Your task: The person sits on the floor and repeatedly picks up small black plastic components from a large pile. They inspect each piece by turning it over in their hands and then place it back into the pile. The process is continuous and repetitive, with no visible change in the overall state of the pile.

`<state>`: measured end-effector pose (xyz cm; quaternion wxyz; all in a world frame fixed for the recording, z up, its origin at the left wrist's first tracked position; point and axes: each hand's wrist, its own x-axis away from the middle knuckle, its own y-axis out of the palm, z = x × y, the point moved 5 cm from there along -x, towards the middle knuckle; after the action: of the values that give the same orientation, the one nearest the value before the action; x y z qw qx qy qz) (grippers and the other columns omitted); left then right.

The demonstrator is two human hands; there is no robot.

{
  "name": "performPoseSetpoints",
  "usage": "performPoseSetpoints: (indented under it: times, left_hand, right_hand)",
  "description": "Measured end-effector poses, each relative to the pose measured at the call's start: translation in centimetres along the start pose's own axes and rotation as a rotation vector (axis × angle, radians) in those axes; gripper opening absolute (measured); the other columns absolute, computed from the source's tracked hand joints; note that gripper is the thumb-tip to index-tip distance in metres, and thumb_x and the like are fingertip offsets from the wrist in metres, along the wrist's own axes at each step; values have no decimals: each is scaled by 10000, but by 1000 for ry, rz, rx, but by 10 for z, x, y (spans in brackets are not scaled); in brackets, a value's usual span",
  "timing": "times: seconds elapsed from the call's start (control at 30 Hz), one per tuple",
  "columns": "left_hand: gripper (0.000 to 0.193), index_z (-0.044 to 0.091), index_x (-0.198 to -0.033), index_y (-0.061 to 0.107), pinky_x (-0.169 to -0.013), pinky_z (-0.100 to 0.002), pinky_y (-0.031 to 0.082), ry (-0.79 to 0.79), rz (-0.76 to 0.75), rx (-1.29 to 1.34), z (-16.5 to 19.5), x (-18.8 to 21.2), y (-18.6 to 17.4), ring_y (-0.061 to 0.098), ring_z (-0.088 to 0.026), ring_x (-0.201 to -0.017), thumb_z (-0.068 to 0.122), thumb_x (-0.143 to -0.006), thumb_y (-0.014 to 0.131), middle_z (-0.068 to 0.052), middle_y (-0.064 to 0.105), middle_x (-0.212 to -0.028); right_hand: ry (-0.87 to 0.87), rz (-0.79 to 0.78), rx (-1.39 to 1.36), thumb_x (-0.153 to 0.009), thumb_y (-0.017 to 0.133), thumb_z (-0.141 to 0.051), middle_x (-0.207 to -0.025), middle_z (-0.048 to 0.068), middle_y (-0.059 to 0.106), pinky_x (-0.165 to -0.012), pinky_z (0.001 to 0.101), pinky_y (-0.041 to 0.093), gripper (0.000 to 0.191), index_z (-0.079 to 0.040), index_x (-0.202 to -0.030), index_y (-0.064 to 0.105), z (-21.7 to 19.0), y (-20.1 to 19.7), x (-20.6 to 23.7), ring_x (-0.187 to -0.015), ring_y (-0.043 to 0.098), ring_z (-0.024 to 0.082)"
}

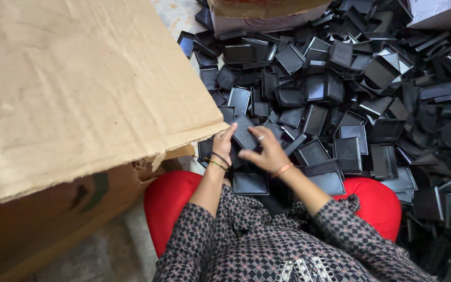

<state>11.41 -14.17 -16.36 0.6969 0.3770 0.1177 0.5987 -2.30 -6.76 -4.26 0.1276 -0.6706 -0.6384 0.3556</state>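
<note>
A large heap of black square plastic trays (340, 94) covers the floor in front of me. My left hand (223, 143) and my right hand (265, 151) meet over one black square tray (244, 133), both gripping it by its edges at the near edge of the heap. Another black tray (250, 183) lies just below my hands, between my knees. My left wrist carries dark and gold bangles, and an orange band circles the right one. Red trousers (168, 201) and patterned sleeves fill the bottom of the view.
A big brown cardboard box (69, 104) with its flap open stands at my left, close to my left hand. Another cardboard box (267, 13) stands at the far top, partly on the heap. A light box corner (434, 10) shows at top right.
</note>
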Motion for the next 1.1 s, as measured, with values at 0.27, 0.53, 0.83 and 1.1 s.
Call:
performPoseSetpoints:
  times: [0.27, 0.53, 0.83, 1.1]
  left_hand:
    - [582, 87, -1299, 584, -953, -385, 570, -124, 23, 264, -7, 0, 7, 677, -228, -1102, 545, -1042, 333, -62, 710, -1187]
    - [624, -19, -1321, 597, -882, -382, 570, 29, -1, 179, 0, -2, 6, 673, -256, -985, 512, -1103, 354, -163, 696, -1114]
    - [735, 8, -1244, 649, -933, -356, 569, -44, -31, 181, 9, 7, 17, 679, -232, -1019, 599, -1029, 269, -136, 699, -1127]
    - [777, 65, -903, 642, -693, -388, 566, -176, 107, 374, -11, -2, -5, 658, -267, -740, 770, -958, 323, -133, 654, -790]
  right_hand:
    - [449, -86, -526, -868, 803, -214, -1246, 77, 694, -956, 280, 515, 606, -29, -1409, 602, 16, 17, 2, -1081, 642, 120]
    - [422, -174, -139, -825, 829, -222, -1178, 15, 716, -770, 274, 520, 637, -79, -1416, 640, -4, 21, 24, -835, 605, 127]
    - [341, -145, -624, -853, 830, -254, -1299, 189, 661, -975, 307, 494, 651, -34, -1422, 602, -4, 17, 27, -1122, 606, 158]
    - [-170, -153, 91, -797, 821, -347, -1322, 363, 557, -1021, 447, 465, 824, 62, -1436, 499, -41, 22, 39, -1200, 580, 486]
